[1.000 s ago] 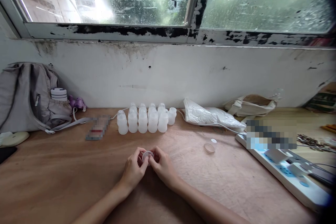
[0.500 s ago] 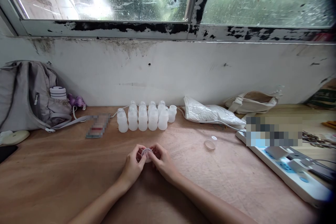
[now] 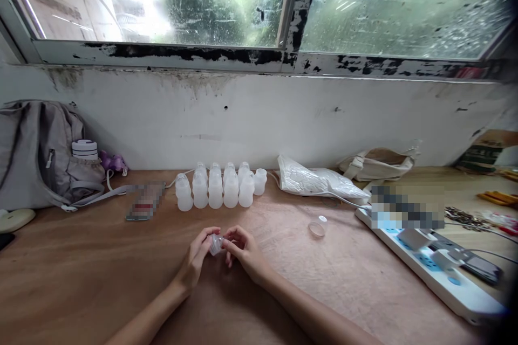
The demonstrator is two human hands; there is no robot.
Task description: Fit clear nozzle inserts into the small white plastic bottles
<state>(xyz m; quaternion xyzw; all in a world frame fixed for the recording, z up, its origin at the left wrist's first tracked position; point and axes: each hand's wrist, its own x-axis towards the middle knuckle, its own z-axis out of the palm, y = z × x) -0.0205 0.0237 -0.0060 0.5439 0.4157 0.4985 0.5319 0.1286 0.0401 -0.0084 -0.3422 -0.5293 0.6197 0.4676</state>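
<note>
A small clear plastic bottle top (image 3: 216, 245), shaped like a nipple with a collar, is between my two hands. My left hand (image 3: 193, 261) is closed round its wide end. The thumb and fingertips of my right hand (image 3: 245, 252) pinch its narrow end. The top lies tilted on its side, pointing to the right. Beyond the hands, several frosted white bottles (image 3: 216, 198) stand in two rows by the wall. A wide-necked bottle (image 3: 260, 183) at their right end shows no top. A clear ring (image 3: 316, 230) and a small white disc (image 3: 322, 219) lie to the right.
A white power strip (image 3: 435, 275) with plugs and cables runs along the right. Behind it sits a beige bag (image 3: 376, 164), and a silvery white pouch (image 3: 319, 180) lies by the wall. At the left are a grey backpack (image 3: 30, 156) and a blurred flat item (image 3: 145, 202).
The clear top has turned from facing upward to lying sideways. My left hand has shifted a little left, and my right fingers have moved to the narrow end. The view has tilted slightly upward.
</note>
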